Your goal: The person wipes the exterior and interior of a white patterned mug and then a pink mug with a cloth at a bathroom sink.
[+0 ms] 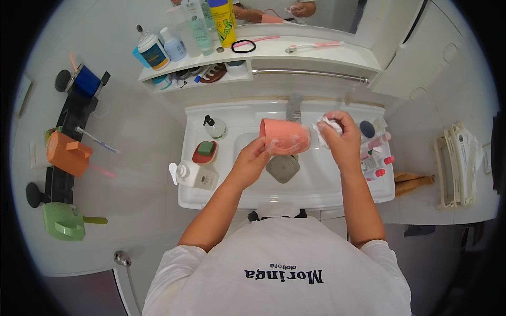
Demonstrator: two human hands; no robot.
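Note:
Over the white washbasin (316, 193), my left hand (253, 160) grips a pink ribbed plastic cup (285, 138) near its rim. The cup lies on its side in the air, its base towards the right, with white foam smeared on its wall. My right hand (342, 136) pinches a crumpled white cloth or tissue (329, 129) just right of the cup's base, apart from it. Below the cup, a grey drain strainer or dish (283, 170) sits in the bowl. Behind the cup stands the metal faucet (294, 107).
A clear pump bottle (216, 128), a green soap bar (206, 148) on a red dish and a white pump bottle (199, 175) stand on the basin's left ledge. Several small bottles (375, 162) line its right side. A shelf (316, 57) with toiletries and toothbrushes runs above the faucet.

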